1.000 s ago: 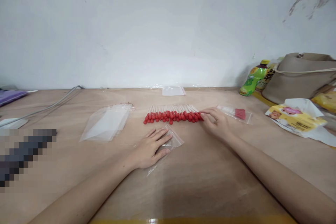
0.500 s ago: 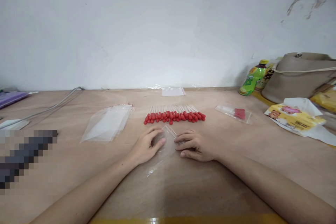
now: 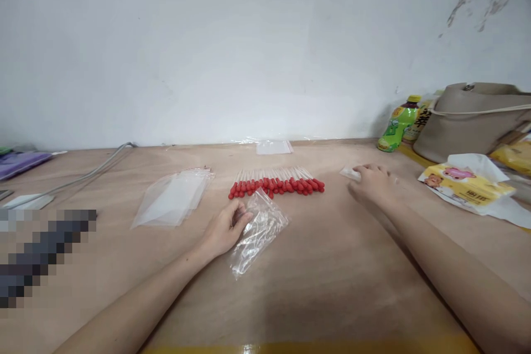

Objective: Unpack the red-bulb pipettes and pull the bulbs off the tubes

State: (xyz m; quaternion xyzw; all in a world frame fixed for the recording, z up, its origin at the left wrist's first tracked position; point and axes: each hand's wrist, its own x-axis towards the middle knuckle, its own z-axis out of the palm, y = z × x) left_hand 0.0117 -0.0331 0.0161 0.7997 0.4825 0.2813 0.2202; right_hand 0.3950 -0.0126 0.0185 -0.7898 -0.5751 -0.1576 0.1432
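My left hand (image 3: 228, 228) pinches the left edge of a clear plastic bag (image 3: 260, 227) in front of the row of red-tipped sticks (image 3: 276, 185). The sticks lie side by side, white shafts toward the wall. Over at the right, my right hand (image 3: 371, 183) is on the small clear bag (image 3: 349, 172) that holds red-tipped sticks and covers most of it; its fingers are partly hidden and blurred. A fan of clear bags (image 3: 173, 198) lies to the left of the row.
A single bag (image 3: 274, 147) lies by the wall. At the right are a green bottle (image 3: 399, 124), a beige bag (image 3: 468, 121) and a yellow-white packet (image 3: 468, 185). A grey cable (image 3: 93, 170) and a purple item (image 3: 25, 165) are at the left.
My right hand has left the clear bag in the middle and moved right, onto the filled bag. My left hand stays with the middle bag, which now shows more fully.
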